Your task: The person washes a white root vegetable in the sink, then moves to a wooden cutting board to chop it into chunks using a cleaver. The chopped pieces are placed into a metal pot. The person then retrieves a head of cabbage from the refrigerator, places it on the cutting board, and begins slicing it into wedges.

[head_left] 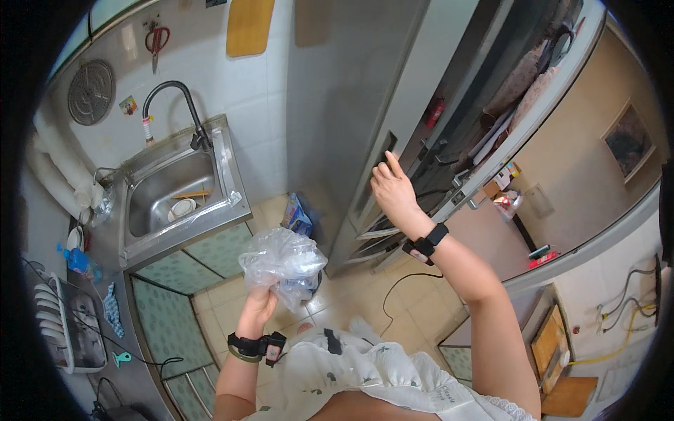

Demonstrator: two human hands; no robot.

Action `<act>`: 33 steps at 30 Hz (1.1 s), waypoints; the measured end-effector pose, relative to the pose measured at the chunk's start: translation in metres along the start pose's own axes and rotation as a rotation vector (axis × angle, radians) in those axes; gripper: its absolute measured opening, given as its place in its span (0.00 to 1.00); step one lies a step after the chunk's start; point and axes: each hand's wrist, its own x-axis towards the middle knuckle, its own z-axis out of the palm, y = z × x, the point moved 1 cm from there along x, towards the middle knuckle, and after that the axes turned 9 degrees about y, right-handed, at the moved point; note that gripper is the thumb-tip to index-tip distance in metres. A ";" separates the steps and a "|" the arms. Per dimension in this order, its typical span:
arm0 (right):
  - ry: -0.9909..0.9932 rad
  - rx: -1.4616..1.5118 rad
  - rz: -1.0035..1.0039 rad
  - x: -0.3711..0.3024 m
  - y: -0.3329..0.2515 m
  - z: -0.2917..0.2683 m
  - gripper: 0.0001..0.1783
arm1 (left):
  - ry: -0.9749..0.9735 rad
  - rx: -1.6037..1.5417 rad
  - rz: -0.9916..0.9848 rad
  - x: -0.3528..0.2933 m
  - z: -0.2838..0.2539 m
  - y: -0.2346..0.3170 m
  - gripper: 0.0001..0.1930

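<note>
Seen from above in a narrow tiled kitchen, my left hand (261,303) is closed around the gathered neck of a crumpled clear plastic bag (282,259), its thin film puffed into a wrinkled, glossy bundle that hangs above the pale floor tiles, between the sink cabinet and the refrigerator. My right hand (392,189) is raised with its fingers (391,163) stretched out and loosely spread, holding nothing, the tips resting at the edge of the tall grey refrigerator door (365,105), a smooth, flat metal panel; beside it the dark interior shelves show, though what lies on them is too blurred to tell. Both wrists carry black bands (257,346) with small boxy units. To my left, the stainless steel sink (228,175) is a shiny rectangular basin with a raised rim, a curved black faucet (172,105) arching over it and a small white dish (182,208) lying inside. On the wall above hang red-handled scissors (156,42), a round metal grate (91,92) and a yellow rectangular cutting board (249,27). A white ribbed dish rack (60,324) sits on the grey counter at lower left.
</note>
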 end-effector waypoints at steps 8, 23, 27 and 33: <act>0.025 -0.675 -0.182 -0.012 -0.007 0.060 0.14 | -0.010 0.023 0.065 -0.002 0.035 -0.005 0.23; -0.067 0.294 0.372 -0.155 0.000 -0.074 0.11 | -0.185 0.337 -0.042 0.034 0.082 0.007 0.27; -0.007 0.620 0.723 -0.149 0.002 -0.139 0.22 | -0.335 0.663 -0.086 0.050 0.111 0.010 0.31; 0.025 0.723 0.895 -0.136 -0.028 -0.155 0.49 | -0.693 0.857 0.175 0.067 0.180 -0.016 0.37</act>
